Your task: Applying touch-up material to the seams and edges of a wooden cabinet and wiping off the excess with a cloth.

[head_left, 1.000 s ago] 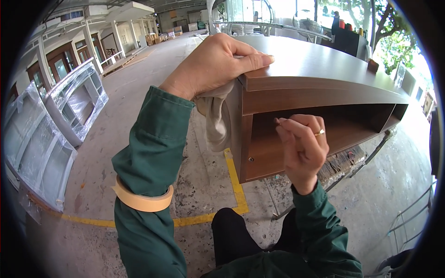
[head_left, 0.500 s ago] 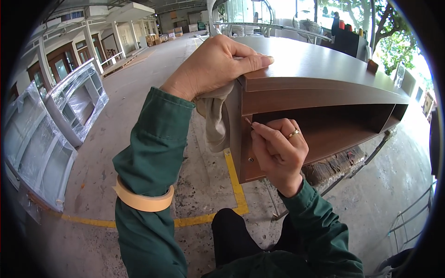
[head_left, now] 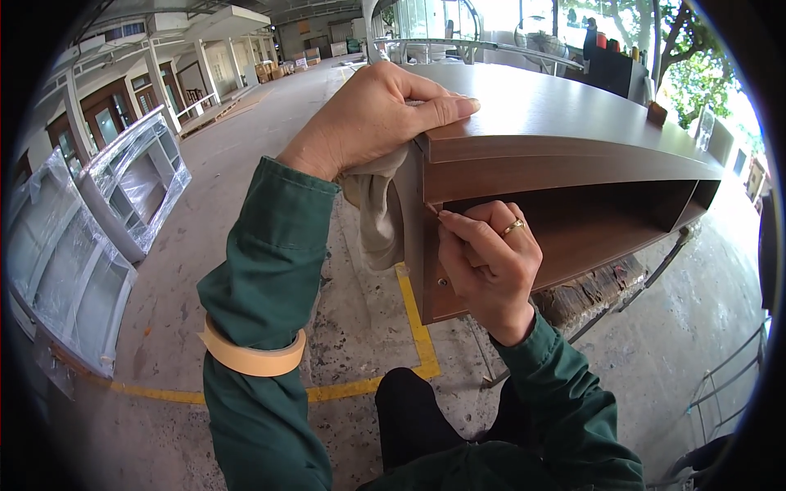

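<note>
A slim brown stick (head_left: 433, 209) is pinched between the thumb and forefinger of the right hand (head_left: 491, 258), just right of the frame's centre. The grip is narrow, the other fingers being curled in toward the palm, and a ring (head_left: 513, 226) is worn on one of them. The stick's tip is pointed at the upper left corner of the opening of a brown cabinet (head_left: 557, 106), by which the middle and upper right of the frame are filled; whether the wood is touched by the tip cannot be told.

The near left corner of the cabinet's top is covered by the left hand (head_left: 381, 106), above the centre of the frame, with its thumb laid along the top. A beige cloth (head_left: 379, 217) is hung below that hand against the cabinet's side. The left fingers are hidden, so whether the cloth is clasped or only pinned cannot be told.

A tape roll (head_left: 262, 362) is worn round the green left sleeve (head_left: 266, 213), lower left of centre. The cabinet is set over a rough support (head_left: 589, 290). A yellow line (head_left: 416, 335) is marked on the floor at lower centre, and frames (head_left: 135, 180) wrapped in clear film are stood at the left.
</note>
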A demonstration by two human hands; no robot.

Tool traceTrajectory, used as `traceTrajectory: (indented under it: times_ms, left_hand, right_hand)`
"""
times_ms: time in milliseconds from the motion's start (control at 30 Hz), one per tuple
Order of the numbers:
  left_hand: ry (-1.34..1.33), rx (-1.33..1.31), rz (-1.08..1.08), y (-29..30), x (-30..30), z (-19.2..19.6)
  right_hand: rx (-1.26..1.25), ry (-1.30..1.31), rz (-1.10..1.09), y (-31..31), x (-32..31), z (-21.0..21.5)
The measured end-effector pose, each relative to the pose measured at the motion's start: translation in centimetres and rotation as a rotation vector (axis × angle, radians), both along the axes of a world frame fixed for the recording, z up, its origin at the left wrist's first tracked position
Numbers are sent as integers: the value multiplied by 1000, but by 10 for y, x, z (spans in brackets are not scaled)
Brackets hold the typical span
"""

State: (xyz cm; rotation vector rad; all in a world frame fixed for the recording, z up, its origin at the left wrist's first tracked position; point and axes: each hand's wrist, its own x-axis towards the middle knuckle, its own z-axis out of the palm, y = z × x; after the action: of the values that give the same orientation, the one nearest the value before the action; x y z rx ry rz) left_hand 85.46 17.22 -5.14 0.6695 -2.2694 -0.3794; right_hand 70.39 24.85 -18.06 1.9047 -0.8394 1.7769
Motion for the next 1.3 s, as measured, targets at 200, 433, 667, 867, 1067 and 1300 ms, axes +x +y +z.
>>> traceTrajectory:
  times_ms: [200, 433, 667, 867, 1067, 1300]
  left_hand:
    - [4, -33, -12, -1, 0, -1]
    - [-14, -57, 11, 2, 0, 0]
    - [-20, -51, -3, 0, 1, 1]
    - [-11, -41, -32, 0, 1, 1]
    - [-4, -45, -52, 0, 1, 0]
    - [-15, -70, -30, 1, 0, 0]
  right_hand:
    - [21, -6, 1, 0, -5, 0]
    - [-3, -10, -15, 0, -11, -1]
    - [-14, -34, 9, -2, -4, -1]
    - [-12, -44, -23, -2, -14, -4]
    - [-9, -56, -14, 1, -17, -5]
    - [-12, -70, 2, -3, -13, -6]
